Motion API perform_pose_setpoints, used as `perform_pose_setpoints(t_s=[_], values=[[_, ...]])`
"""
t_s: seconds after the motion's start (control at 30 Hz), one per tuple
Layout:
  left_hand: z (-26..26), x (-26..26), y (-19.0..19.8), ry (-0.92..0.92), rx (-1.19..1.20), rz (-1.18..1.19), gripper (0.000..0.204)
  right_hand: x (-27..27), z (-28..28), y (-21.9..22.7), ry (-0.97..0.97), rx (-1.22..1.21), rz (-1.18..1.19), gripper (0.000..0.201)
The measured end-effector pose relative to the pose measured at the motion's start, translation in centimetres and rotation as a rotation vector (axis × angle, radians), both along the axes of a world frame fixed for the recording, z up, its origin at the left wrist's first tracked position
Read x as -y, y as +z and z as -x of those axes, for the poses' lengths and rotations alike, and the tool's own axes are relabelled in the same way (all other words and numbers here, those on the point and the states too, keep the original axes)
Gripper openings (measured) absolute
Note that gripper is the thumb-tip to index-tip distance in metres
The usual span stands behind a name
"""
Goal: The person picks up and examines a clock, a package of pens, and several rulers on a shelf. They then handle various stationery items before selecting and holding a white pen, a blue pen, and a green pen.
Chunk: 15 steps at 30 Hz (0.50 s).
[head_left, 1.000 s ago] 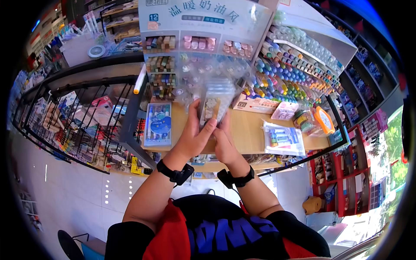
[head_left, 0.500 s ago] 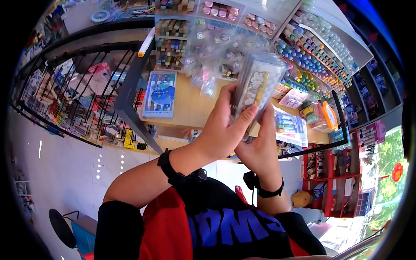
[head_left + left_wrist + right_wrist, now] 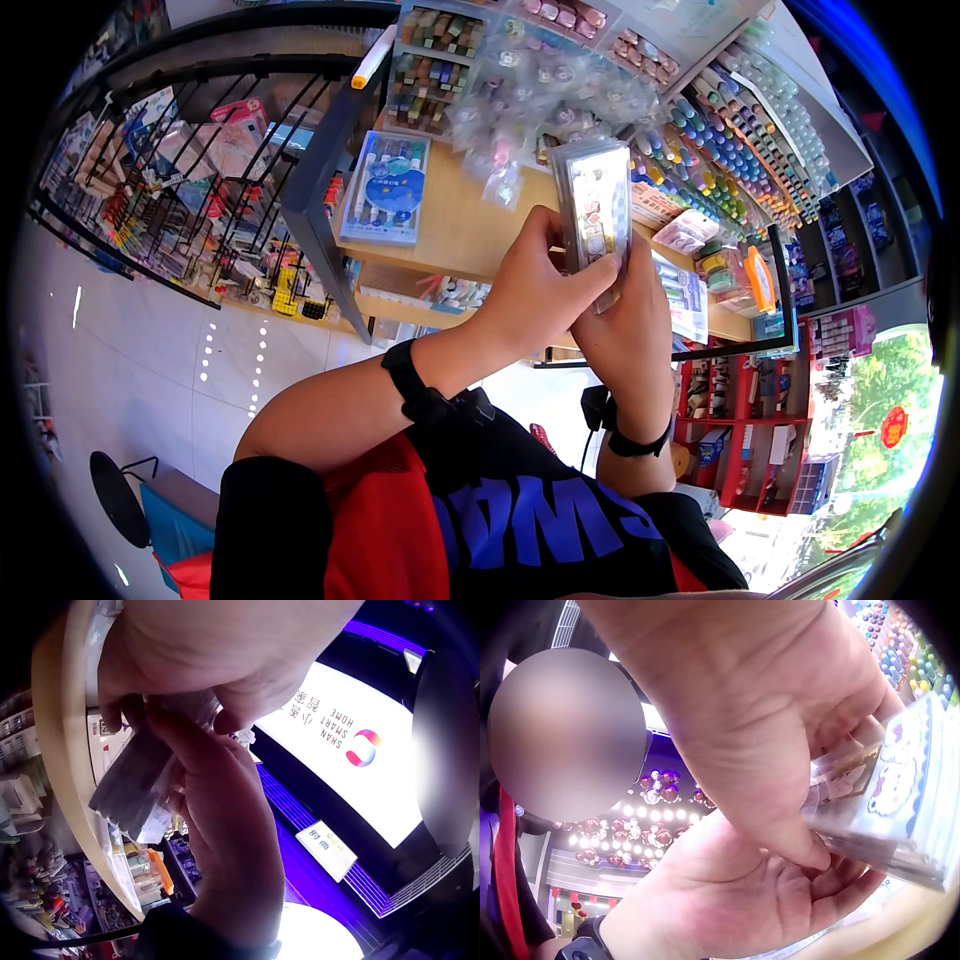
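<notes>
1. Fingers of left hand and right hand curled round the near end of a stack of clear cases. Both grip it, left thumb across the near end of its top face.
2. Stack's far end sticks out beyond the fingers, uncovered; held up, seen over the tabletop.
3. Open room: bare wood left of the fingers. Tabletop's near edge runs left of and below the left hand; black rail borders the side right of the right hand.
4. Pose: hands together, wrists bent in toward the stack. Left forearm slants up from lower left; right forearm rises steeply. Black wristband on the left, another on the right.
5. Stack: thin, rectangular, hard-looking transparent plastic, layered edges; glare on top in head view. Right wrist view shows a white cartoon print with a red bow.
6. Farther out: flat blue-and-white marker pack left of the fingers; crinkly clear bags beyond them; white pen pack just right of the right hand, partly hidden.
7. Outermost: rows of round-capped markers beyond and right of the fingers; orange-rimmed item farther right.
</notes>
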<state>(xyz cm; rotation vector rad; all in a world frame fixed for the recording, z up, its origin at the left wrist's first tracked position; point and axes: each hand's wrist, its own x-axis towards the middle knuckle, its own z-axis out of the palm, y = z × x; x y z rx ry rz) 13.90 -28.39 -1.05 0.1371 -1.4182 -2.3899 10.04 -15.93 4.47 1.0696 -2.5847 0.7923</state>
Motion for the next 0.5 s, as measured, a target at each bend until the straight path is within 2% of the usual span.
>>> perform_pose_setpoints(t_s=[0.1, 0.17, 0.23, 0.27, 0.3, 0.37, 0.4, 0.47, 0.5], values=[[0.3, 0.5, -0.7, -0.022, 0.004, -0.029, 0.049, 0.5, 0.1, 0.1, -0.022, -0.012, -0.011, 0.062], [0.1, 1.1, -0.8, -0.049, 0.004, -0.046, 0.052, 0.6, 0.1, 1.0, -0.051, 0.097, -0.027, 0.057], [-0.9, 2.5, 0.3, -0.089, -0.074, 0.43, 0.061, -0.1, 0.8, 1.5, -0.047, 0.079, -0.018, 0.055], [-1.3, 3.3, 0.7, -0.033, -0.167, 0.65, 0.065, -0.5, 1.3, 1.7, -0.042, 0.058, -0.008, 0.053], [-1.8, 4.5, 0.8, -0.033, -0.168, 0.65, 0.065, -0.6, 1.9, 2.2, -0.042, 0.058, -0.008, 0.053], [-2.0, 6.2, 0.6, 0.112, -0.013, 1.317, 0.059, -1.7, 2.4, 2.7, -0.181, 0.067, -0.088, 0.054], [-2.0, 7.4, 0.3, 0.112, -0.014, 1.317, 0.059, -1.6, 2.2, 2.8, -0.189, 0.056, -0.088, 0.055], [-1.4, 8.4, -0.7, 0.118, 0.225, 1.671, 0.048, -3.4, 3.3, 2.1, -0.211, 0.004, -0.065, 0.058], [-1.3, 9.2, -1.1, 0.119, 0.224, 1.671, 0.048, -3.3, 3.4, 2.2, -0.216, -0.003, -0.062, 0.059]])
